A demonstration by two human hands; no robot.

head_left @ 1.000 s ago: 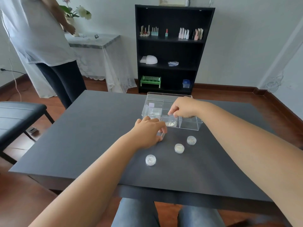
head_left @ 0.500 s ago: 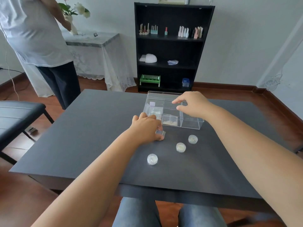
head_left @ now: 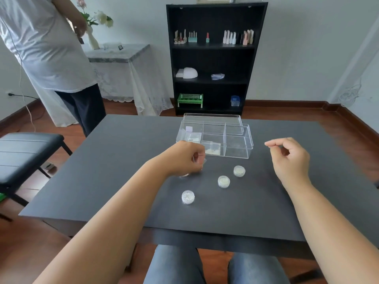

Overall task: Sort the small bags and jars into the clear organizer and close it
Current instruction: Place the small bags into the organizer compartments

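Since a moment ago your right hand [head_left: 290, 160] has pulled back from the clear plastic compartment organizer [head_left: 215, 138] and now hovers off to its right, above the dark grey matte tabletop [head_left: 114, 160], fingers loosely curled, thumb and forefinger nearly meeting, holding nothing. Your left hand [head_left: 185, 158] has lifted slightly just in front of the organizer, pinching a small clear object [head_left: 202, 160] between its fingertips; blur hides whether it is a bag or a jar. Three small round clear jars [head_left: 223, 181] stand on the table between your hands. Small bags lie in the organizer's left and middle compartments, its lid open behind. Beyond, a black bookshelf [head_left: 214, 58] holds bottles against the pale wall, and a person in a white shirt [head_left: 47, 48] stands by a lace-draped side table [head_left: 123, 64].
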